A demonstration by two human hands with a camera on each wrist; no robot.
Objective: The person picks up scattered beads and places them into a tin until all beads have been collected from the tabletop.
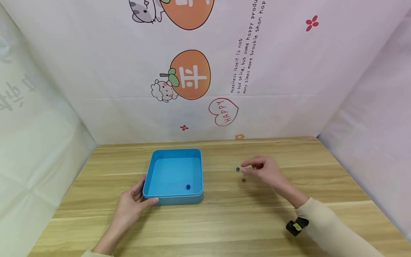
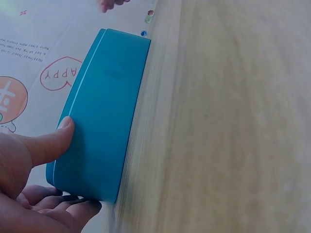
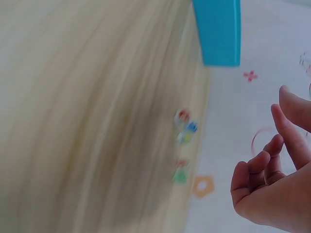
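Observation:
A light blue square box sits on the wooden table, with one dark blue marble inside near its front right corner. My left hand grips the box's front left corner; in the left wrist view the thumb presses on one side and the fingers lie against the adjoining side. To the right of the box, my right hand hovers over several small glass marbles. Thumb and forefinger are apart, and nothing shows between them in the right wrist view. Among the marbles are a blue one and a green one, blurred.
A white printed sheet hangs behind the table's back edge, and pale sheets flank both sides. The wooden tabletop stretches in front of the box. A black device is strapped at the right wrist.

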